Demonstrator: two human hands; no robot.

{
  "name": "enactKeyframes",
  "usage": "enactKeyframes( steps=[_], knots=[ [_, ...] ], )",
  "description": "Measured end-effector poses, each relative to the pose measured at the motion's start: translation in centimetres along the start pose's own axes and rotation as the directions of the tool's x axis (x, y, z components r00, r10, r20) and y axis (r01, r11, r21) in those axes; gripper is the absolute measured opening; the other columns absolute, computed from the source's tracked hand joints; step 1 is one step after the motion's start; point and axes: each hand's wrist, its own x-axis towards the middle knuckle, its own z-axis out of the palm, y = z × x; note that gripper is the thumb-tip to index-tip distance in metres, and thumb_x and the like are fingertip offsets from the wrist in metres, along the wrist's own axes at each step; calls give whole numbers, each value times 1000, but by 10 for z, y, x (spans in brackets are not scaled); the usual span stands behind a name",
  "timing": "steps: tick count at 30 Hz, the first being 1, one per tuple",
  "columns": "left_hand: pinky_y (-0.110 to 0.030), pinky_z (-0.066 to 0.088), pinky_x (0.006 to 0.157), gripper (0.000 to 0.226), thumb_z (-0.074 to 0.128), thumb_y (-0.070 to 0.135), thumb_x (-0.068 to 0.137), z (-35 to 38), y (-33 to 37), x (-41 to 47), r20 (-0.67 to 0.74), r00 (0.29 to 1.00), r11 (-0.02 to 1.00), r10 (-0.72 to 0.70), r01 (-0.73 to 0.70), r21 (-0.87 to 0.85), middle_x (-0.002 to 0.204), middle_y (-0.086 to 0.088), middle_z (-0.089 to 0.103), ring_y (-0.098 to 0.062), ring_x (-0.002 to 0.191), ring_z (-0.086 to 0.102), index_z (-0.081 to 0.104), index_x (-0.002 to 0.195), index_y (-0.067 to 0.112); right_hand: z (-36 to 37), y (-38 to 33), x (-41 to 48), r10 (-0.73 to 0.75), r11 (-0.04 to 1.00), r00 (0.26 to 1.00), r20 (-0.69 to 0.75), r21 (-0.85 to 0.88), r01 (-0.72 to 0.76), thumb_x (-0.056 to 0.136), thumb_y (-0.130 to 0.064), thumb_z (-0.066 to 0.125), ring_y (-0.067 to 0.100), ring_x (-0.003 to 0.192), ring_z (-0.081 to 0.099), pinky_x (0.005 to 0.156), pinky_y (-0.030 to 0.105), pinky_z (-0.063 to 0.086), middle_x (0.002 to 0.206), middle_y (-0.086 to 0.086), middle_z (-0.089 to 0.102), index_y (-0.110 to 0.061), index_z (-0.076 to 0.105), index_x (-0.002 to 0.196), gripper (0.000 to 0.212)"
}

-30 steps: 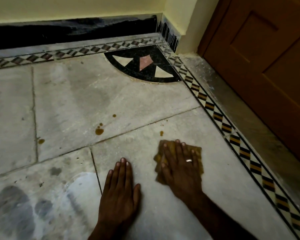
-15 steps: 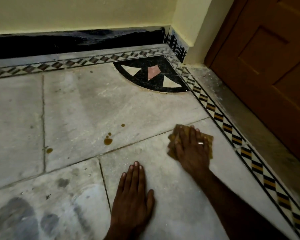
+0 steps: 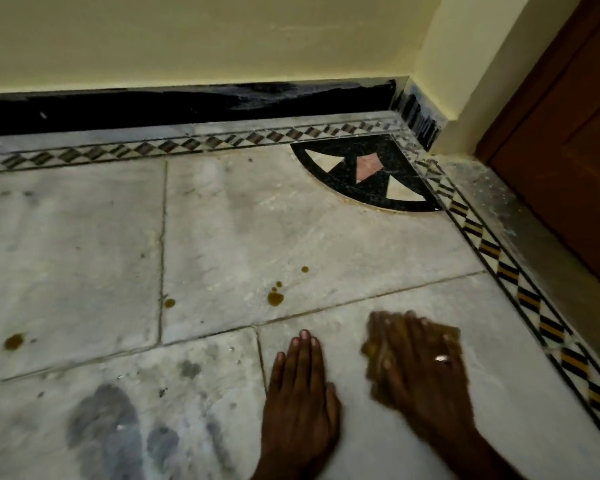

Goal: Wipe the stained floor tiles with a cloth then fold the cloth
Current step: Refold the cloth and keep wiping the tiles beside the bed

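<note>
The right hand [image 3: 426, 368] has swept back toward the person. Half a second ago it had pushed the cloth [image 3: 369, 351] forward to the seam near the patterned border [image 3: 506, 271] at the floor's right edge; now hand and cloth are smeared with motion, lower on the same near tile. Its grip is not clamped on anything: the fingers look stretched out and spread flat on top of the cloth, pressing it to the floor [image 3: 222, 220], with ochre fabric showing past the fingertips and on both sides. The left hand [image 3: 300, 393] lies flat with fingers together just beside it, bracing and holding nothing. The small brown drop that sat just ahead of the cloth a second ago no longer shows on the bare tile, so that pass probably lifted it, though blur makes this uncertain. Wiping is far from done. On the next tile toward the wall, beyond the seam, a large brown blot [image 3: 275, 298] and a small dot [image 3: 305, 269] remain, another spot [image 3: 169, 302] sits by the vertical seam, and one more [image 3: 13, 341] lies near the floor's left edge. The strokes will likely need to move forward and leftward across those spots before the cloth can be folded.
</note>
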Motion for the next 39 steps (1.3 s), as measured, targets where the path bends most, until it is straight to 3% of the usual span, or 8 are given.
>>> enactKeyframes(
  steps=[3,6,10,14,24,30,35,39],
  knots=[
    [-46,28,116,65,45,36,91,-1,-3,0,16,1000,1000,1,-1,-9,157,-17,41,-30,145,40,47,147,2,4,-3,53,188,981,976,108,24,-192,100,-45,23,37,148,36,120,58,23,164,15,34,-24,31,160,64],
    [-47,27,117,65,46,38,93,-1,-5,-1,17,1000,1000,-4,5,-10,157,-16,42,-29,145,40,48,147,3,5,-19,103,189,979,969,160,47,-199,97,-50,14,35,152,29,122,57,21,166,12,30,-30,23,162,68],
    [-48,28,116,62,46,39,95,-4,-15,-6,-8,1000,1000,0,1,21,156,-15,44,-28,144,42,50,146,4,9,-59,143,66,990,981,183,109,-87,96,-53,10,33,154,24,122,56,18,168,11,25,-33,19,162,70],
    [-48,27,117,63,46,39,95,-8,-24,-11,-10,1000,999,-23,24,36,157,-13,42,-27,144,42,49,147,5,10,-98,156,-72,984,984,160,170,44,97,-52,17,32,153,30,122,55,20,166,10,31,-31,29,160,67],
    [-49,24,119,67,39,41,95,-27,-71,-50,-24,982,975,-185,187,120,157,-17,40,-31,145,40,44,148,0,13,-173,125,-388,910,917,91,198,365,99,-48,36,30,151,33,123,52,17,163,9,38,-30,35,158,62],
    [-53,27,118,65,38,33,92,-37,-103,-76,-61,967,953,-246,253,168,155,-22,42,-34,143,42,46,145,-4,4,-191,80,-481,859,872,88,244,450,101,-47,37,27,155,25,125,54,19,166,5,30,-31,28,160,62],
    [-53,21,121,66,27,40,99,-52,-138,-100,-9,935,918,-355,351,187,160,-17,35,-27,149,29,38,151,0,-9,-167,2,-558,822,825,87,199,534,97,-54,45,24,155,26,122,55,24,167,0,28,-35,29,160,67],
    [-48,11,125,74,14,54,103,-61,-156,-113,19,902,887,-432,421,190,164,-13,26,-24,152,23,30,155,4,-10,-130,3,-413,906,907,79,140,400,103,-54,27,29,151,31,117,61,29,164,9,35,-28,37,156,60]
  ],
)
